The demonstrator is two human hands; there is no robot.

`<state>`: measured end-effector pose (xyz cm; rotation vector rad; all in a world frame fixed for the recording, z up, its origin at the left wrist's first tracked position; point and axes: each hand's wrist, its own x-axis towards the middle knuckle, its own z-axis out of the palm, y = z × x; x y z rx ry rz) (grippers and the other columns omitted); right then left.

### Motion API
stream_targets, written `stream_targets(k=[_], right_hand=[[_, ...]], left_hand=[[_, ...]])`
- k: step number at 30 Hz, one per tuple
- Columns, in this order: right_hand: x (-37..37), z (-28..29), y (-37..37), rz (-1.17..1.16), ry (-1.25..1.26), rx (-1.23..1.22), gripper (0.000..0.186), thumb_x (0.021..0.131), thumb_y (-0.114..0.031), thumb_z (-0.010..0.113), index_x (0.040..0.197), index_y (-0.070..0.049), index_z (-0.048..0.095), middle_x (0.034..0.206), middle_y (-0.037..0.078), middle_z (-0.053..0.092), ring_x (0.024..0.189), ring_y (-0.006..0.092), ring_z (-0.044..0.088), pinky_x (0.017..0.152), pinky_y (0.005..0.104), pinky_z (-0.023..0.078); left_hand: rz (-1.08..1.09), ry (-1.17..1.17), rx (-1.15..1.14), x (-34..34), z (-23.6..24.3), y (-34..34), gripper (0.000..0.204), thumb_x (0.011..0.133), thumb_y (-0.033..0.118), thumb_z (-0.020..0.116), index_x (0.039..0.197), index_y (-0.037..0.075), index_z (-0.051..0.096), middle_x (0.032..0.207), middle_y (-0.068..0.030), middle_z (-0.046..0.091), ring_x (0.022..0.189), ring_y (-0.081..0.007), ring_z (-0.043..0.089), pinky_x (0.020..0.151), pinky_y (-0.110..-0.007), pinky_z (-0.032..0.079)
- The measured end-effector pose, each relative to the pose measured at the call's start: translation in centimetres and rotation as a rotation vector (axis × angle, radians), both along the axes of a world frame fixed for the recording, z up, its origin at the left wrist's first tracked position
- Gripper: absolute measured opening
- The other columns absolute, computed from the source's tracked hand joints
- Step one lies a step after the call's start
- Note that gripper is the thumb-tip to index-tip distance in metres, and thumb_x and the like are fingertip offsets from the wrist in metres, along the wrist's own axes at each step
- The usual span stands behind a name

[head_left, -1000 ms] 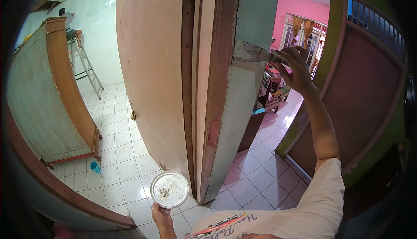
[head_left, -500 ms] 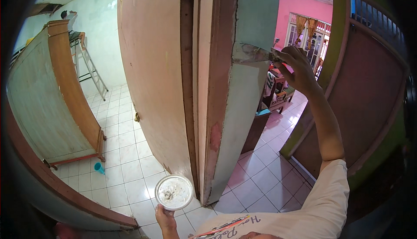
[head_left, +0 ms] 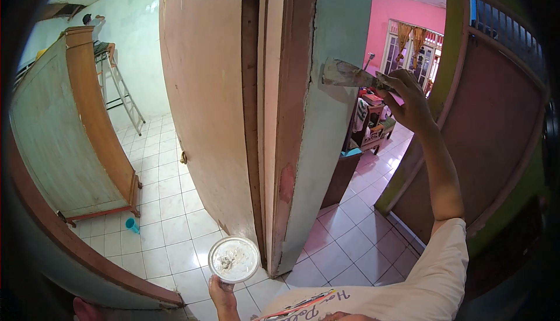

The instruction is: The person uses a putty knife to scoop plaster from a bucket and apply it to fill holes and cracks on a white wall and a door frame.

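Observation:
My right hand (head_left: 405, 98) is closed round the handle of a putty knife (head_left: 349, 74) with a wide, smeared blade. The blade is held at the pale green wall (head_left: 332, 122) beside the door frame; whether it touches the surface I cannot tell. Down at the lower middle, my left hand (head_left: 222, 295) grips the near edge of a round white lid (head_left: 234, 260). White putty (head_left: 226, 261) lies in a lump and smears on it. My left thumb shows at the rim, while the other fingers are mostly hidden underneath.
A pinkish door (head_left: 204, 99) stands left of the frame. Beyond it are a wooden cabinet (head_left: 96, 128), a blue cup (head_left: 133, 225) on the tiles and a person (head_left: 100, 32) on a ladder (head_left: 121, 90). Furniture (head_left: 373, 125) fills the pink room; a brown door (head_left: 487, 128) is at right.
The putty knife has shifted a little to the right, away from the wall's corner edge, and its blade is tilted differently. My left hand and the lid stay nearly where they were.

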<state>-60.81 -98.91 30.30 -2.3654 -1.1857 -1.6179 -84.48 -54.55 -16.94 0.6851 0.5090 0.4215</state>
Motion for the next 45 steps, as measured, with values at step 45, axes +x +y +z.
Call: stream_targets(k=[45], right_hand=[[-6.3, 1.2, 5.0, -0.241, -0.249, -0.062, 0.031, 0.086, -0.019, 0.072, 0.116, -0.010, 0.067, 0.095, 0.008, 0.058, 0.088, 0.0251, 0.059, 0.076, 0.0394, 0.049]], left_hand=[[-0.075, 0.008, -0.008, -0.3, -0.2, 0.5, 0.023, 0.100, 0.019, 0.045, 0.117, 0.003, 0.051, 0.114, -0.0125, 0.064, 0.100, -0.0236, 0.067, 0.080, -0.039, 0.057]])
